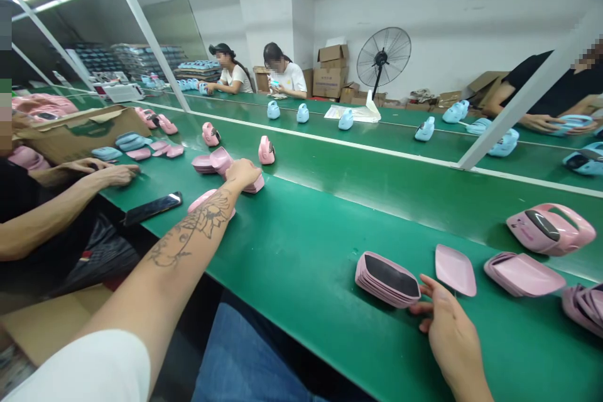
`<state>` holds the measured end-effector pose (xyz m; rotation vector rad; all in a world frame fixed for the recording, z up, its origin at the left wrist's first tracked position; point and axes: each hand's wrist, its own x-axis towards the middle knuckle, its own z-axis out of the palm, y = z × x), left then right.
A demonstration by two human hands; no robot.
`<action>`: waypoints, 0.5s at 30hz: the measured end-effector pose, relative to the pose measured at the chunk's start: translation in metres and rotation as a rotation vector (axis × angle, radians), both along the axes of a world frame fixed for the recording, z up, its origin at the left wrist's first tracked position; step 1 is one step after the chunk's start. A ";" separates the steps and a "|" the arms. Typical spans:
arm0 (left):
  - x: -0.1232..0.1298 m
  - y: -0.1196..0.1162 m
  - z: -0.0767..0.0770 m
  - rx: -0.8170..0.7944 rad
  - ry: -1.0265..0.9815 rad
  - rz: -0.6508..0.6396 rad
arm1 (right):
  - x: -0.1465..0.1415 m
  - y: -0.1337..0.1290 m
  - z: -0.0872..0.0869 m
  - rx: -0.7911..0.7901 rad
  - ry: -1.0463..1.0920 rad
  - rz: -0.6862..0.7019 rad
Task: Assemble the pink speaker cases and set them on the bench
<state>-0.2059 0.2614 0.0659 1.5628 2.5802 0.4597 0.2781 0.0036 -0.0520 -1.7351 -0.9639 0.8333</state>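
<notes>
My left hand (244, 174) reaches far out with curled fingers, down among pink plastic covers. One pink stack (254, 184) is beneath it, and another pink stack (203, 164) lies just left. Its fingertips are hidden, so what they grip cannot be made out. My right hand (455, 333) is open, fingers apart, its fingertips at the right end of a stack of pink covers (379, 289). A black panel (391, 275) lies on top of that stack. Beyond the right hand lies a single pink cover (455, 270), with another pink stack (525, 275) farther right.
A pink handled case (551, 229) sits at the right of the green table (301, 251). A phone (153, 207) lies near a co-worker's hands (117, 174) at left. White posts (513, 100) rise from the table. Blue cases (346, 119) stand along the far side, before other people.
</notes>
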 end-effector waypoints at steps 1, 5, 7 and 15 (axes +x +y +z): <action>-0.002 0.001 0.003 -0.031 -0.003 -0.028 | -0.001 -0.001 0.001 0.000 0.000 0.007; -0.006 0.004 0.008 -0.084 -0.010 -0.101 | -0.003 -0.003 0.004 0.004 0.010 0.021; -0.008 0.005 0.008 -0.086 -0.020 -0.126 | -0.005 -0.003 0.006 0.005 0.018 0.010; -0.025 0.007 0.026 -0.007 -0.014 -0.121 | -0.004 -0.004 0.006 -0.011 -0.027 0.008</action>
